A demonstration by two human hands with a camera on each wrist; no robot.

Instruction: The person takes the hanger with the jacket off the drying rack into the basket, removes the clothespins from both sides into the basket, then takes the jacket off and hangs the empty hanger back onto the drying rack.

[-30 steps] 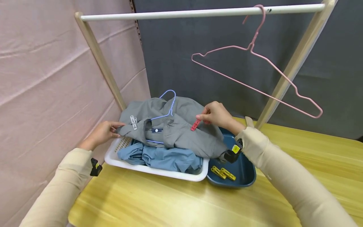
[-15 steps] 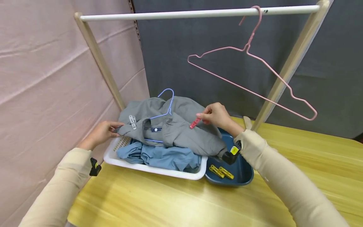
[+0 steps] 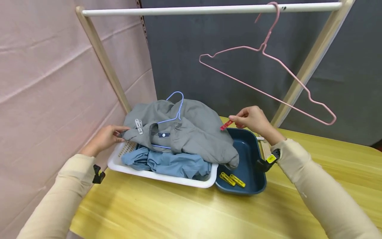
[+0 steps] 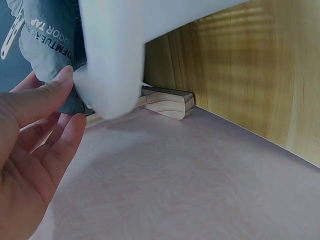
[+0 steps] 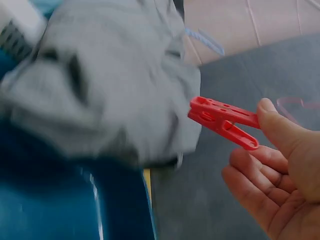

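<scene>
A grey shirt (image 3: 200,132) on a blue wire hanger (image 3: 181,107) lies heaped over a white basket (image 3: 161,180). At the shirt's left end my left hand (image 3: 102,138) pinches the cloth between thumb and fingers, beside some printed lettering. Close to that spot a white clothespin (image 3: 139,126) is clipped on the shirt. My right hand (image 3: 254,120) holds a red clothespin (image 5: 222,120) by its handle end, up beside the shirt's right side and over the blue tub's far edge. In the right wrist view the thumb presses one arm of the clothespin.
Blue folded cloth (image 3: 176,163) fills the basket's front. A dark blue tub (image 3: 262,186) with yellow clothespins (image 3: 237,180) stands to its right. Overhead, a white rail (image 3: 191,10) on wooden posts carries a pink hanger (image 3: 232,79). A pink cloth wall (image 3: 44,83) borders the left side.
My right hand has moved right with the red clothespin, off from over the shirt to beside it. My left hand keeps its place at the shirt's left end.
</scene>
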